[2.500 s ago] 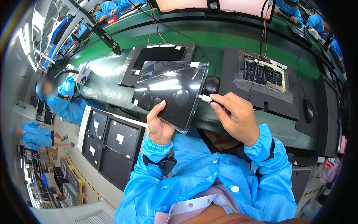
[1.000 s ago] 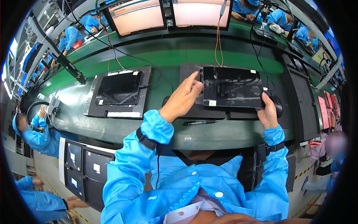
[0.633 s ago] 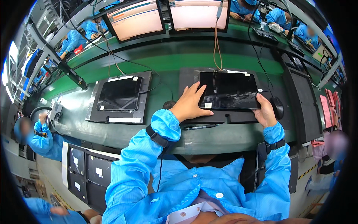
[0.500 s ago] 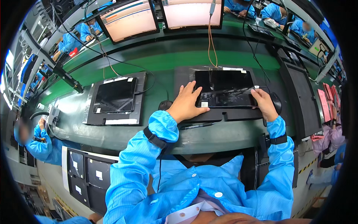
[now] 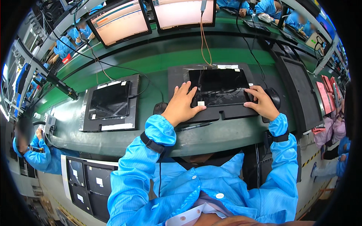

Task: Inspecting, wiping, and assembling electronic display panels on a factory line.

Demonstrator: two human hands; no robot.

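A black tablet (image 5: 222, 84) lies screen up on a dark padded mat (image 5: 249, 113) in front of me. White stickers mark some of its edges. My left hand (image 5: 181, 103) is spread at its left end, fingers apart, with the thumb along the near edge by a small white label (image 5: 200, 103). At the right end, my right hand (image 5: 266, 103) has its fingers curled over the screen's edge and its thumb at the near corner. A second dark tablet (image 5: 109, 100) rests on another mat (image 5: 86, 119) to the left, away from both hands.
Two lit monitors (image 5: 120, 24) stand at the back, with cables hanging down. Black mice (image 5: 272, 98) and a pen (image 5: 194, 125) lie near the mat. A large black tray (image 5: 299, 92) leans at the right. Below the bench's left edge is a sectioned black case (image 5: 98, 177). Co-workers sit around.
My view has shifted, so the bench appears further left. My right hand's fingers reach slightly further over the tablet's right end. The left hand stays spread; the tablet looks unmoved on its mat.
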